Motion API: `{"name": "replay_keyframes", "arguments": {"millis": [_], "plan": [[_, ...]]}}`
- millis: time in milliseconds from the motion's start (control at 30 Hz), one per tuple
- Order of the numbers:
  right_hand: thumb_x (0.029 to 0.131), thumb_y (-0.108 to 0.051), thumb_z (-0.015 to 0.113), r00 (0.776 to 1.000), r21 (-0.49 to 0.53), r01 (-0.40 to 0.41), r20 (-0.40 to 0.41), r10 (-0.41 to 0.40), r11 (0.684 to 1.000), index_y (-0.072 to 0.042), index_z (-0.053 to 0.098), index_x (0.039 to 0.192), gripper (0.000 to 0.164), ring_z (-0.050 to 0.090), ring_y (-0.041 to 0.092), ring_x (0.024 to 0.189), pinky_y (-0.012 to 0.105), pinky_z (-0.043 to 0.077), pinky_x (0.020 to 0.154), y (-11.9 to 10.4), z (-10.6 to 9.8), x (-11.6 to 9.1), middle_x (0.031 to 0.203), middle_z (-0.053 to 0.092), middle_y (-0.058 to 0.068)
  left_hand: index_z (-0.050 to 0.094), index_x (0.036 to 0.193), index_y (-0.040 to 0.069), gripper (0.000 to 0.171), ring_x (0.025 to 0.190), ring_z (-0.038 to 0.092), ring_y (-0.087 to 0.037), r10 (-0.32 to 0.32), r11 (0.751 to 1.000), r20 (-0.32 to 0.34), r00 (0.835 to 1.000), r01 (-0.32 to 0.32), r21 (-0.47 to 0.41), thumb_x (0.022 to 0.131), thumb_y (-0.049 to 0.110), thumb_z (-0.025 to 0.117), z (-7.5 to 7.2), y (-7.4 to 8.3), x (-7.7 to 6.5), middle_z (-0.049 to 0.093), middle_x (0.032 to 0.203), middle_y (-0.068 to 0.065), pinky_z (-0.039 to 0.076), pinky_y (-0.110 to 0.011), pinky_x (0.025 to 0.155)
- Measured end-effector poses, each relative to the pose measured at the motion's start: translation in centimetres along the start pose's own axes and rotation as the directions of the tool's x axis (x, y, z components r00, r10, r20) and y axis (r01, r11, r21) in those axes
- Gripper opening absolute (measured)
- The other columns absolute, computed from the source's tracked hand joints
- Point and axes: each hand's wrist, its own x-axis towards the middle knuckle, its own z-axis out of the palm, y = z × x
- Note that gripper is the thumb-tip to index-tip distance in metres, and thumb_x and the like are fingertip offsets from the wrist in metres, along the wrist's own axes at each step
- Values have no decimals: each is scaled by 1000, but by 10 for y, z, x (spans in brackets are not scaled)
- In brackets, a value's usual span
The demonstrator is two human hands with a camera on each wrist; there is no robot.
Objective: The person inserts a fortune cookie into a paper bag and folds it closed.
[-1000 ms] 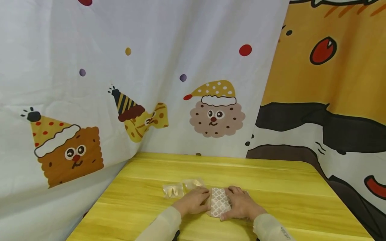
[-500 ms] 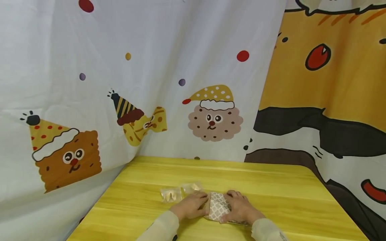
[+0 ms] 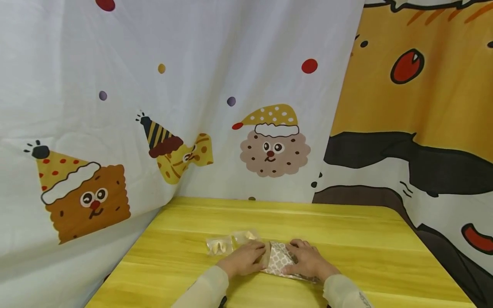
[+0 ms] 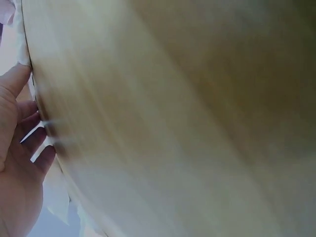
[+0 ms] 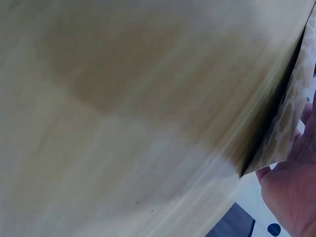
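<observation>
A folded piece of paper, perhaps a flat paper bag, with a white-and-tan lattice print [image 3: 279, 259] lies on the table between both hands in the head view. Its left end shows plain brown. My left hand [image 3: 245, 258] holds that brown end between thumb and fingers; the left wrist view shows the thumb [image 4: 17, 79] on a pale edge and the fingertips down at the table. My right hand [image 3: 309, 260] grips the printed part from the right, covering much of it. In the right wrist view a corner of the paper [image 5: 286, 123] lifts off the table beside the palm.
Two small clear packets with pale yellow contents, one on the left [image 3: 219, 246] and one behind it [image 3: 245, 236], lie beyond my left hand. The wooden table [image 3: 346, 226] reaches back to a printed curtain [image 3: 192, 64].
The printed paper has shifted under my hands: its front edge now slants down to the right below my right hand. Both hands stay nearly in place, and the packets have not moved.
</observation>
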Motion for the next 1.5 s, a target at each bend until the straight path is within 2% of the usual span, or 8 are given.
{"name": "replay_keyframes", "arguments": {"millis": [267, 533, 667, 800, 933, 1233, 1467, 1500], "plan": [[77, -74, 67, 1000, -31, 1, -15, -1, 1000, -8, 49, 147, 98, 35, 38, 134, 69, 28, 99, -5, -1, -2, 147, 38, 15, 57, 138, 0, 57, 137, 41, -31, -87, 980, -17, 996, 83, -182, 96, 37, 67, 0, -3, -2, 50, 145, -15, 31, -38, 114], [78, -70, 68, 1000, -10, 4, 2, -3, 1000, -6, 48, 147, 97, 34, 41, 134, 70, 26, 100, -11, -6, -7, 148, 37, 18, 55, 136, -6, 50, 129, 51, -33, -135, 931, -125, 983, 82, -356, 99, 25, 64, -7, -3, -4, 55, 138, -19, 42, -42, 107], [78, -70, 69, 1000, -13, -8, 6, 9, 1000, -6, 48, 147, 97, 33, 41, 134, 70, 26, 100, -13, -8, -8, 148, 37, 18, 56, 135, -5, 45, 123, 55, -32, -179, 877, -155, 972, 86, -473, 100, 22, 62, -10, 1, -2, 57, 136, -17, 48, -42, 100], [78, -69, 69, 1000, -26, -16, 9, 16, 1000, -6, 47, 147, 96, 33, 42, 135, 71, 26, 101, -13, -8, -7, 149, 37, 19, 56, 136, -4, 45, 119, 57, -33, -257, 787, -138, 956, 124, -604, 100, 21, 63, -11, 8, 0, 58, 134, -18, 51, -41, 95], [78, -67, 71, 1000, -32, -18, -1, 18, 999, -6, 49, 146, 95, 34, 41, 134, 70, 27, 100, -14, -9, -6, 148, 38, 18, 57, 135, -3, 43, 112, 59, -31, -316, 718, -145, 938, 137, -683, 99, 21, 63, -10, 15, 4, 61, 128, -17, 52, -39, 89], [77, -69, 71, 1000, -36, -12, -5, 12, 999, -5, 48, 147, 97, 33, 42, 135, 70, 27, 100, -13, -7, -5, 149, 38, 19, 65, 122, -7, 32, 97, 63, -26, -450, 599, -150, 880, 173, -782, 96, 12, 66, -5, 25, 12, 68, 105, -11, 54, -40, 82], [78, -69, 70, 1000, -31, -16, 4, 16, 999, -6, 46, 148, 97, 32, 41, 136, 70, 26, 101, -14, -7, -6, 150, 36, 18, 73, 101, -8, 15, 75, 60, -10, -485, 502, -163, 859, 121, -857, 92, 3, 68, 10, 28, 22, 67, 88, -6, 51, -23, 63], [78, -69, 70, 1000, -28, -20, 4, 20, 999, -6, 47, 148, 97, 32, 41, 136, 70, 26, 101, -14, -6, -6, 150, 36, 18, 73, 97, -9, 13, 71, 58, -8, -486, 500, -174, 856, 109, -859, 92, 2, 68, 12, 29, 23, 66, 84, -6, 49, -22, 60]]}}
